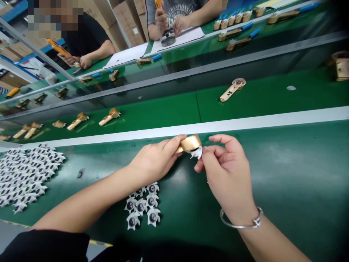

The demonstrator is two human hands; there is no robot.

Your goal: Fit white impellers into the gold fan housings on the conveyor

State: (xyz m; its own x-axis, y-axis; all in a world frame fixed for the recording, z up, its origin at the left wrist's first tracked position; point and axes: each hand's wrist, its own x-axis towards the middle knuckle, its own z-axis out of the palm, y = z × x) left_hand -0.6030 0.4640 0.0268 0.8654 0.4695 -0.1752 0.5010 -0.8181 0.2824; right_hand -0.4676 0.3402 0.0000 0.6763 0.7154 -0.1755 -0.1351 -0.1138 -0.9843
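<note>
My left hand (pixel 155 160) is closed around a gold handheld fan body (pixel 190 143), holding its round head up over the green bench mat. My right hand (pixel 225 171) pinches a small white fan blade (pixel 196 153) right at the underside of that gold head. A silver bangle sits on my right wrist. Just below my left forearm lies a small cluster of white fan blades (pixel 143 207) with dark hubs.
A big pile of white blades (pixel 27 174) covers the bench at left. Gold fan bodies (pixel 232 89) ride the green conveyor (pixel 163 112) beyond a white stripe. Across the belt, two people work with orange screwdrivers; more gold parts (pixel 237 34) lie there.
</note>
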